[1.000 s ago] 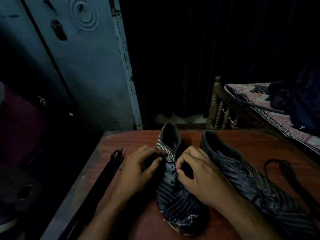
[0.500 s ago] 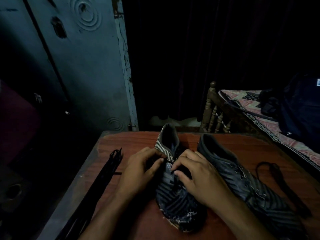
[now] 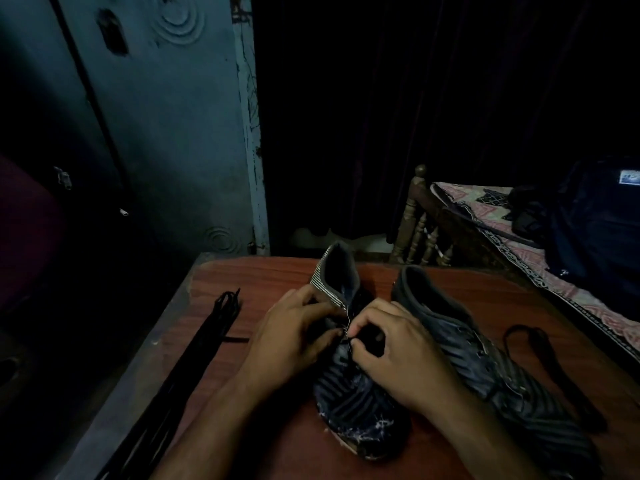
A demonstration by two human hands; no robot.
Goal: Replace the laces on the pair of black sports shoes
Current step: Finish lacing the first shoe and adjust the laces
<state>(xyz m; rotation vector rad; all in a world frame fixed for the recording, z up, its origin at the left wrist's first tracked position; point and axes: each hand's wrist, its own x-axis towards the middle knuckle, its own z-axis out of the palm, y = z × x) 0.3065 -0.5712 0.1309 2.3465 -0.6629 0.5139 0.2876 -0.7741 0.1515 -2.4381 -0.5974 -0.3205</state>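
While the room lies very dim, the reddish-brown table (image 3: 277, 275) catches enough light to show both shoes and both hands.

Left shoe: the black striped sports shoe (image 3: 353, 393) lies on the table in front of the person, toe toward the camera, its striped collar raised at the far end.
Right shoe: the second black shoe (image 3: 491, 372) lies just beside the first, on its right, angled toward the table's near right corner.
Left hand: the left hand (image 3: 294, 341) rests against the left side of the first shoe's lacing area, fingers curled in a narrow pinch at the eyelets; what it pinches looks like lace, but it is too dark to be sure.
Right hand: the right hand (image 3: 398, 348) sits over the same shoe's tongue, thumb and forefinger closed narrowly on a thin black lace end (image 3: 350, 342).
Spare laces: a long bundle of black laces (image 3: 211, 334) lies along the table's left edge; one more loose black lace (image 3: 540, 355) lies right of the second shoe.
Surroundings: a blue-grey metal cupboard (image 3: 166, 133) stands at far left; a wooden bed frame (image 3: 420, 223) with a patterned sheet (image 3: 485, 209) stands at far right.
Writing: a small pale label (image 3: 628, 177) shows on a dark bag (image 3: 595, 230) on the bed, too blurred to read; no brand mark is legible on either shoe.
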